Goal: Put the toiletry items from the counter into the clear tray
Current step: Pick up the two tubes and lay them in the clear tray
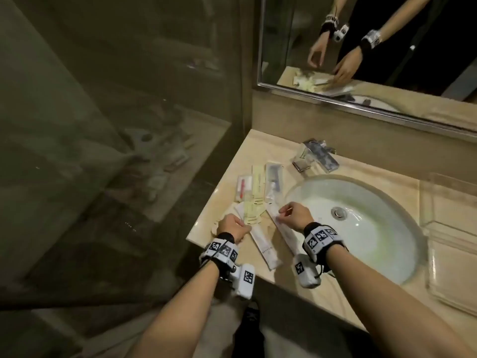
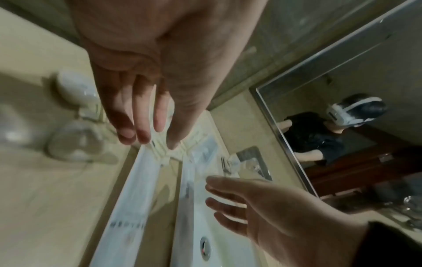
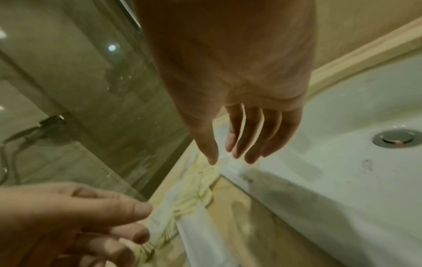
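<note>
Several toiletry packets lie on the beige counter (image 1: 219, 202) left of the sink: two long white packets (image 1: 260, 241) (image 1: 286, 236), yellow packets (image 1: 255, 202), a packet with a red item (image 1: 244, 187) and a clear toothbrush kit (image 1: 275, 182). My left hand (image 1: 233, 224) hovers over the near ends of the yellow packets, fingers straight and relaxed (image 2: 157, 124), holding nothing. My right hand (image 1: 282, 211) hangs over the right long white packet (image 2: 194, 207), fingertips (image 3: 235, 144) just above it. The clear tray (image 1: 449, 236) stands on the counter right of the sink, with nothing visible inside.
A white sink basin (image 1: 361, 228) with a metal drain (image 1: 338, 211) lies between the packets and the tray. A chrome faucet (image 1: 316, 156) stands behind it. A glass shower partition (image 1: 116, 125) bounds the counter's left side, and a mirror (image 1: 361, 47) its back.
</note>
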The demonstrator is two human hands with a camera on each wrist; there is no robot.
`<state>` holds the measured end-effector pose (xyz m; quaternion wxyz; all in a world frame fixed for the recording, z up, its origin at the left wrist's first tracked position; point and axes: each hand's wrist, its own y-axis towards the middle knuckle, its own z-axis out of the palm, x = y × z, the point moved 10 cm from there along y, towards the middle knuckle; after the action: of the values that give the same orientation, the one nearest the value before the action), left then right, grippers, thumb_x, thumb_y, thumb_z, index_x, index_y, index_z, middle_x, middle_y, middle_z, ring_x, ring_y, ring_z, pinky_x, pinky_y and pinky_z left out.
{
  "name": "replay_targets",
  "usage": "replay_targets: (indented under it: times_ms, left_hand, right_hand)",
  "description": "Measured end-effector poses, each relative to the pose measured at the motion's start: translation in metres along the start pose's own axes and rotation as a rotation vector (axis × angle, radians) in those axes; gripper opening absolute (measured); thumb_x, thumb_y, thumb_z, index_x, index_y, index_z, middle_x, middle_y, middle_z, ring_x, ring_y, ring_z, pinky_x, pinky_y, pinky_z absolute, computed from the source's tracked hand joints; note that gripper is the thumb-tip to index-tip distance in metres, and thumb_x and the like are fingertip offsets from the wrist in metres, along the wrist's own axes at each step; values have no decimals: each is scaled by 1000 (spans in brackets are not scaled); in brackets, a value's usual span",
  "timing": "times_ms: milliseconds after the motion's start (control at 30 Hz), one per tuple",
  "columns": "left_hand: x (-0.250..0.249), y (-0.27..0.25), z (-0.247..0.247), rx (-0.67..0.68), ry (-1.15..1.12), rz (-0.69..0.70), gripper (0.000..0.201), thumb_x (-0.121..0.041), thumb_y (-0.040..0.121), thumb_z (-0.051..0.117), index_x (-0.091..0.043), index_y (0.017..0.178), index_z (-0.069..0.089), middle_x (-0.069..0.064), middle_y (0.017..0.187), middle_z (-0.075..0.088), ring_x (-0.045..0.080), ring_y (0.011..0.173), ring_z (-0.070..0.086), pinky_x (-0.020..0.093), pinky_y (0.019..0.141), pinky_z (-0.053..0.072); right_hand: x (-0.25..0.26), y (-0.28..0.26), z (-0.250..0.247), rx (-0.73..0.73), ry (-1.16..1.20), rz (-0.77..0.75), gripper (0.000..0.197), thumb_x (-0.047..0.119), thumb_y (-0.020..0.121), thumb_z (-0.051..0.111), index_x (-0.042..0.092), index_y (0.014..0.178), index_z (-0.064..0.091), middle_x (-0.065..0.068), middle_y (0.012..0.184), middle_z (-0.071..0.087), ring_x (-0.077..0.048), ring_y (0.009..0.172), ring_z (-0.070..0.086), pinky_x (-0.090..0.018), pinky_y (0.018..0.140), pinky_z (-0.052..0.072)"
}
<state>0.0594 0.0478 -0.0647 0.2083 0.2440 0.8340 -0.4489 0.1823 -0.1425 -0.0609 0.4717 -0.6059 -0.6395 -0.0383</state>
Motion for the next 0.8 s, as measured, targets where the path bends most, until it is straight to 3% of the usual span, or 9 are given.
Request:
replay_targets:
  times_ms: [67,167,267,400,567,800]
  left_hand:
    - [4,9,18,8,41,-32,36,-31,64,83,-20,80,53,11,94,71,30,89,69,44,82,58]
    - [3,6,43,6,102,-48,62,-31,64,84,-12,110,46,14,115,63,34,106,63,45,90,54]
    - [0,-1,51,-67,118,-78,83,-28,67,83,-8,129,32,18,133,50,37,121,52,44,100,47]
    - [-3,-7,61,-131,93,-107,87,-21,71,81,-4,133,23,18,136,47,38,122,52,45,97,46]
    - [2,-19,59,-178,9,-178,97,-18,74,78,1,141,11,19,132,54,36,120,54,42,97,46]
    - [14,-46,36,-247,-125,-229,107,-18,69,81,3,144,8,20,136,50,37,127,48,45,107,40]
  right_hand:
    - [-14,6,1,-54,-62,55,36,21,74,80,8,102,61,-10,104,65,-25,95,61,-28,78,46]
    - [-36,6,13,-49,-157,116,48,26,70,83,9,106,56,-11,108,62,-28,99,60,-31,77,46]
    - [-50,6,13,-76,-233,153,54,31,66,84,13,105,52,-10,112,57,-29,104,57,-37,87,50]
    - [-61,3,14,-99,-259,153,49,26,70,80,14,107,50,-10,115,53,-32,108,54,-44,92,49]
    - [-66,-4,13,-65,-240,96,36,18,79,68,9,108,49,-13,111,56,-33,103,57,-40,87,49]
    - [-51,-15,-8,-37,-171,-8,30,15,84,65,7,110,52,-15,110,61,-31,95,59,-34,78,46]
